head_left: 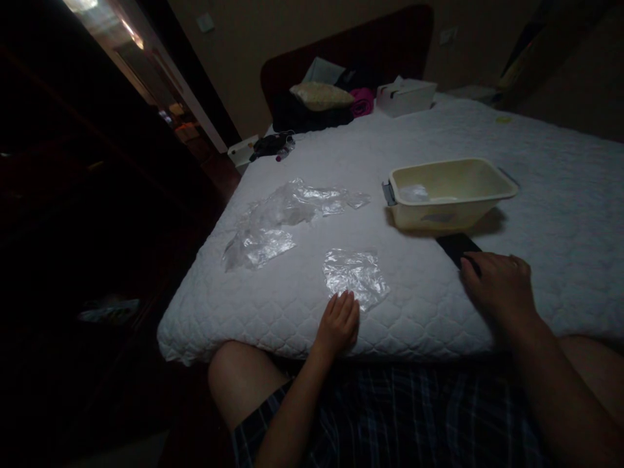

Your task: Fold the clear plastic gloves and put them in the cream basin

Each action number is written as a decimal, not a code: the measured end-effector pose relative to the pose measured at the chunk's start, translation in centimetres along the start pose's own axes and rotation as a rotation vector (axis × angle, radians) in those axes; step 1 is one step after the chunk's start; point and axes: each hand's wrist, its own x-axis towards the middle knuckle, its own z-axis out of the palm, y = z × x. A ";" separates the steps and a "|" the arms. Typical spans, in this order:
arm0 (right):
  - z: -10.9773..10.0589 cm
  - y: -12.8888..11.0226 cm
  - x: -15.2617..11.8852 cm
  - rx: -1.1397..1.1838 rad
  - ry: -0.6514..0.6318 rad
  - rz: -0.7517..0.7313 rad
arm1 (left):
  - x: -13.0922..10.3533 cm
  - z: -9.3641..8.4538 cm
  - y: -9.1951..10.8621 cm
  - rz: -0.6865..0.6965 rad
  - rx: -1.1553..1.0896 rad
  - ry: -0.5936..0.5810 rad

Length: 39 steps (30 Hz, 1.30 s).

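Note:
My left hand lies at the front edge of the bed, its fingertips on the near edge of a flat clear plastic bag. Its fingers are stretched out and it holds nothing. On the right, my right hand has its fingers curled round the near end of a flat black object. Just beyond that object stands a cream plastic tub with grey handles and a piece of clear plastic inside. More crumpled clear bags are spread on the left of the bed.
The white quilted bed cover fills the middle. Towards the headboard are a pale pillow, a magenta roll and a white box. Dark items lie at the left edge, near a doorway.

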 end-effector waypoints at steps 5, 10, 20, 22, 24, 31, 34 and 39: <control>0.6 0.3 -0.4 -0.029 -0.097 0.006 | 0.0 -0.1 0.1 -0.010 0.022 -0.009; 1.1 0.1 0.1 -0.047 -0.186 -0.024 | -0.1 -0.2 0.1 -0.007 0.038 -0.008; 1.0 -0.6 0.7 0.010 -0.181 -0.007 | -0.4 0.0 0.0 -0.024 0.024 -0.027; 0.8 -1.4 0.4 0.060 -0.106 -0.060 | -0.4 0.0 0.0 -0.023 0.020 -0.026; 0.6 -2.7 -0.4 0.153 -0.028 -0.136 | -0.3 0.0 0.0 -0.019 0.021 -0.023; 0.9 -8.7 -4.6 0.466 0.008 -0.430 | -0.3 -0.1 0.0 -0.047 -0.011 -0.039; 1.4 -9.9 -5.6 0.524 -0.029 -0.495 | -0.4 0.1 0.0 -0.069 -0.046 -0.064; 2.1 -9.9 -5.6 0.531 -0.004 -0.486 | -0.6 -0.1 -0.3 -0.090 -0.066 -0.083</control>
